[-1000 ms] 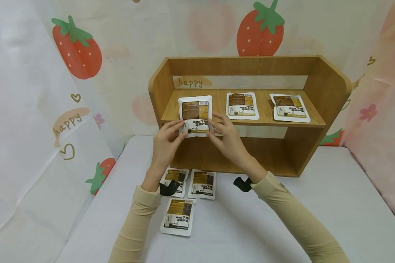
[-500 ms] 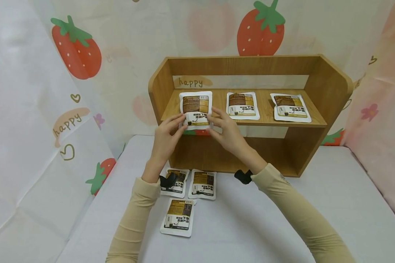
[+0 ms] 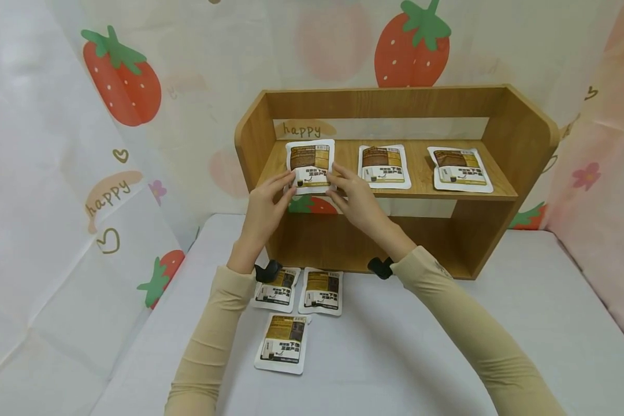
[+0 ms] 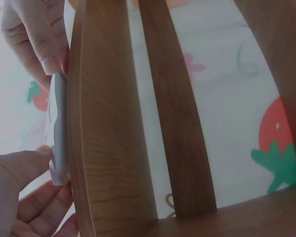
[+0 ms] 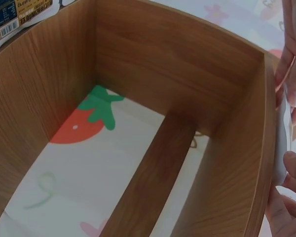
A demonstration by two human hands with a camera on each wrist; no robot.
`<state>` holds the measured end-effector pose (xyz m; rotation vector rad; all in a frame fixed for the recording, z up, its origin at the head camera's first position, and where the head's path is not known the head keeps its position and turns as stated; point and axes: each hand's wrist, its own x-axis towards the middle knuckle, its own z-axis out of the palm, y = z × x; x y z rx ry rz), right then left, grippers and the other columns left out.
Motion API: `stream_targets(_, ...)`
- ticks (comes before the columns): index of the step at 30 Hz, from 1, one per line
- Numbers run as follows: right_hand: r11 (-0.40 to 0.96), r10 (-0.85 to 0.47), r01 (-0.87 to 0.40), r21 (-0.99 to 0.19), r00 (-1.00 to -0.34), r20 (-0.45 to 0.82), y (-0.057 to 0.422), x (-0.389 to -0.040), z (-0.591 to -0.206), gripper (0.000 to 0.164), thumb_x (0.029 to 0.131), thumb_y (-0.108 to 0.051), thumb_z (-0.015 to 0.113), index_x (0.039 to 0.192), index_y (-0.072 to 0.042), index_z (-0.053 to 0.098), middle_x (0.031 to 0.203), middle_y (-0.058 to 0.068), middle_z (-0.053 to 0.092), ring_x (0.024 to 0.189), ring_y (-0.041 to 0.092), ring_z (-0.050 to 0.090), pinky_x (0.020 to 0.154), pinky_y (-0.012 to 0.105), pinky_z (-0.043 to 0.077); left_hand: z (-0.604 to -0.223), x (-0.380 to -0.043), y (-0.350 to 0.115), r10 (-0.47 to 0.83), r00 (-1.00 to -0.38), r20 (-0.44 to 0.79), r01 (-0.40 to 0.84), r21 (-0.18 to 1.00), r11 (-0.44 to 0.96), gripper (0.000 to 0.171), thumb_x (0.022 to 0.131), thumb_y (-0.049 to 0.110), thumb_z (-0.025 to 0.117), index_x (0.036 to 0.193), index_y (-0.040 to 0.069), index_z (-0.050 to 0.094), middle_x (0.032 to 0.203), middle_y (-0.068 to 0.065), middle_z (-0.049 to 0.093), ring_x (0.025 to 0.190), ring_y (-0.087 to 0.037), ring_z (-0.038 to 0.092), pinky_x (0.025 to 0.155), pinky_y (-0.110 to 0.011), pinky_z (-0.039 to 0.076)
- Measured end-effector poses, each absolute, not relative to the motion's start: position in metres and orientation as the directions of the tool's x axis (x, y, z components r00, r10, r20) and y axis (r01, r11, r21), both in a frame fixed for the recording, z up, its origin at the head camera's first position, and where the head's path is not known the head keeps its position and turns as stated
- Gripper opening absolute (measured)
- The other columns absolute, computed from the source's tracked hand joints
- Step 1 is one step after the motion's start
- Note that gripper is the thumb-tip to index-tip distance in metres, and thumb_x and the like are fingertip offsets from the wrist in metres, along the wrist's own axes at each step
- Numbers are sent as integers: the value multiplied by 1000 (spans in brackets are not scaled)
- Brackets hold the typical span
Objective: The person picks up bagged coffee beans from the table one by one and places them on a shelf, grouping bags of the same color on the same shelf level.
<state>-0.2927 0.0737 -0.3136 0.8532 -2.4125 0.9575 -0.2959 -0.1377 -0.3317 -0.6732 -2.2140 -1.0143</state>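
Note:
Both hands hold a white-edged pouch with a brown and yellow label (image 3: 311, 164) by its two sides. It lies over the left part of the upper board of the wooden shelf (image 3: 385, 96). My left hand (image 3: 266, 205) pinches the pouch's left edge, and my right hand (image 3: 357, 199) pinches its right edge near the lower corner. Seen edge-on in the left wrist view, the pouch (image 4: 59, 131) is right at the front edge of the board; its grey-white side (image 5: 282, 138) shows likewise in the right wrist view.
On the same board lie a middle pouch (image 3: 383, 167) and a right pouch (image 3: 460, 169). Three more pouches, among them a front pouch (image 3: 282, 344), lie on the white table (image 3: 395, 358) before the shelf. The shelf's side panels (image 3: 525, 133) rise at both ends.
Both hands have moved the pouch away from me, from in front of the board's edge to further over the upper board. The other pouches have stayed where they were.

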Motion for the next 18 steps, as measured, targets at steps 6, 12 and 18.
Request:
stream_targets(6,584,-395,-664,-468,-735,551,73,-298,-312,36,90,-8,59,124,6,55,134,23,47,114,32,55,87,34,51,-332,-302,-139,207,-716,667,632,493,598,39,87,15,63,125,6,59,126,-13,58,116,-26,55,97,-34,44)
stream_targets(12,591,-400,-649,-479,-751,524,72,-302,-310,36,92,-7,57,124,7,54,133,25,47,114,33,55,88,34,51,-330,-308,-138,219,-735,641,614,495,614,39,88,15,62,126,6,57,129,-14,56,118,-26,54,98,-35,44)
stream_targets(18,620,-407,-628,-470,-770,491,70,-306,-307,36,93,-8,55,126,5,53,134,24,47,112,33,56,87,34,51,-327,-314,-137,231,-744,627,602,479,638,39,89,15,61,127,6,57,129,-15,55,115,-27,55,98,-35,44)
